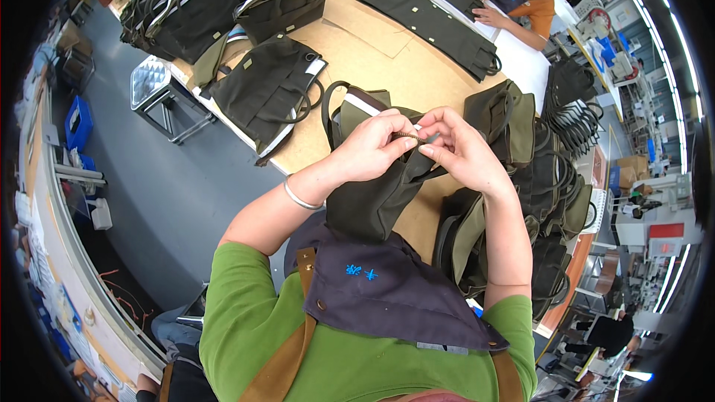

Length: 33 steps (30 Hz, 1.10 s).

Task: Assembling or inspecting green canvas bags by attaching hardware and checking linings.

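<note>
with our left hand (375, 149) and right hand (463, 155) close together, we clamp thumbs and fingers on a thin brass-toned strip (406, 135) over the dark green bag (372, 205). the bag sits at the near side of the table (354, 33), just before our apron (402, 294); more bags (503, 123) crowd its right.

We wear a green shirt (246, 298), dark navy apron (410, 309) and brown straps (281, 361); the bag (372, 205) nearest us is blackish olive, the table (350, 18) tan.
</note>
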{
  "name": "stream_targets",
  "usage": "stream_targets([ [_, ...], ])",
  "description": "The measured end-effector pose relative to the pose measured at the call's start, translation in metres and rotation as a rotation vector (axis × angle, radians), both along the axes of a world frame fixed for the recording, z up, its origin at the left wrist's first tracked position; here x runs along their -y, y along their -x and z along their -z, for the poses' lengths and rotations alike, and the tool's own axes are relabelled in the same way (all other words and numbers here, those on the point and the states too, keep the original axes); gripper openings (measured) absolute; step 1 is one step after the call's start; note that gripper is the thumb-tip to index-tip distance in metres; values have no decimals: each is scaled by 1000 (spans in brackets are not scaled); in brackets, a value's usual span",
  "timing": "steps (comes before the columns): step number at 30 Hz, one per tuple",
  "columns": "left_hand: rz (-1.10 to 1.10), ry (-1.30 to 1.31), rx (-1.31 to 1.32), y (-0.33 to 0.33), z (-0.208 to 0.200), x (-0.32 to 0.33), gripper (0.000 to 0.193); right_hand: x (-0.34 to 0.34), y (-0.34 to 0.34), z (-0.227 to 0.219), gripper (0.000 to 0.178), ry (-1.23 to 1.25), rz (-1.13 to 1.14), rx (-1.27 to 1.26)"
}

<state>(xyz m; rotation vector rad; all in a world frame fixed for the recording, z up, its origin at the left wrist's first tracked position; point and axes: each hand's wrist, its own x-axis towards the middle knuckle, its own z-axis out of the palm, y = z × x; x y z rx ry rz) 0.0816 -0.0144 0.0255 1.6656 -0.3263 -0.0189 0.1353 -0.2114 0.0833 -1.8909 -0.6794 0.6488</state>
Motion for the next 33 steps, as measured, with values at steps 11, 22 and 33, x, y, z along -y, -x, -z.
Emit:
stream_targets([
  [11, -358, -177, 297, 19, -12, 3, 10, 3, 9, 2, 33, -19, 207, -28],
  [22, -292, -283, 227, 29, -2, 27, 18, 9, 18, 2, 34, -127, 168, -2],
  [33, -343, -429, 435, 16, -10, -11, 25, 20, 5, 2, 32, -134, 103, -141],
])
